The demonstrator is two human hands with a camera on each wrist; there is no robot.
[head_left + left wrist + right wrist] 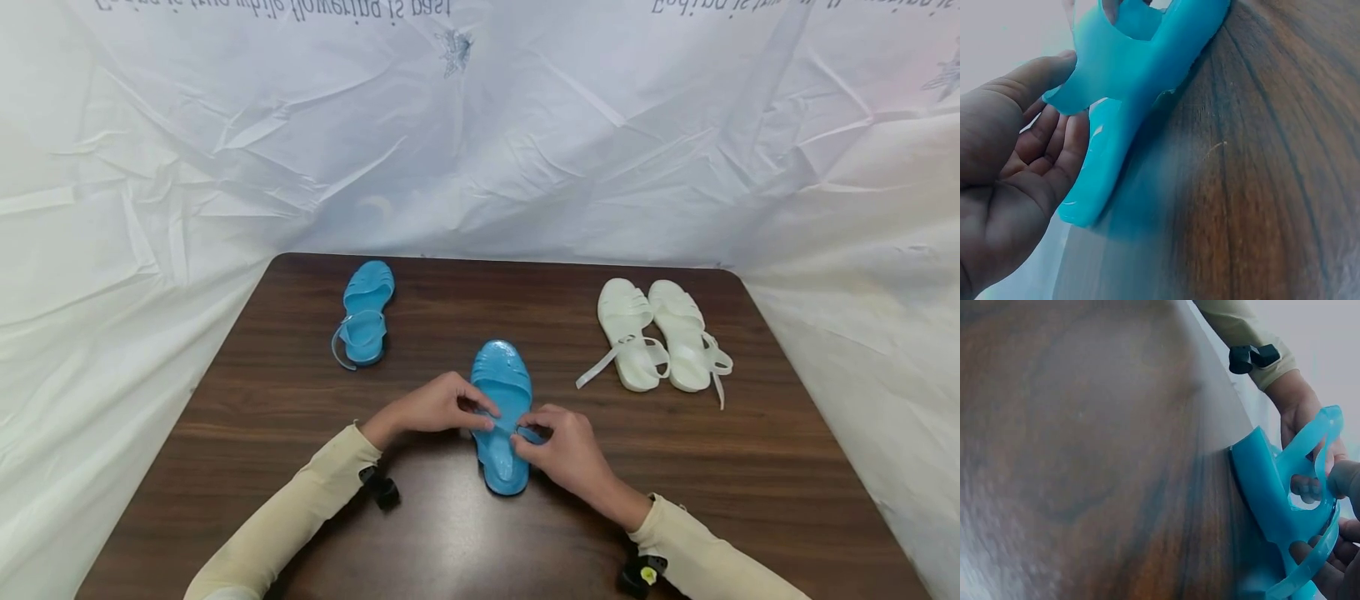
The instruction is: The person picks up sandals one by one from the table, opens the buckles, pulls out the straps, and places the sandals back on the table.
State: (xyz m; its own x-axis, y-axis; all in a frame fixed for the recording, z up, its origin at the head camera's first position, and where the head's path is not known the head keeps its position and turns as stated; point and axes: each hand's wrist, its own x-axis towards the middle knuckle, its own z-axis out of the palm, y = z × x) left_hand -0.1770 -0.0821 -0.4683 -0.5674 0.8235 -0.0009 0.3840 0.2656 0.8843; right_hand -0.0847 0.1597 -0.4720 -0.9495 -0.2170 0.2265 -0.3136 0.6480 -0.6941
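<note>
A blue jelly sandal [501, 362] lies at the middle of the table, toe pointing away from me. My left hand [442, 404] pinches the left side of its ankle part, thumb on one face and fingers behind, as the left wrist view shows on the sandal [1116, 62]. From the other side, my right hand [568, 448] holds the ankle strap between thumb and fingers. In the right wrist view the loose strap end [1316, 565] curves down past the right fingers, and the strap loop stands up above the heel [1257, 465].
Another blue sandal [368, 283] lies at the back left with its strap trailing left. Two white sandals [624, 304] sit side by side at the back right, straps loose. Crinkled white sheeting [465, 167] hangs behind the brown wooden table [300, 333].
</note>
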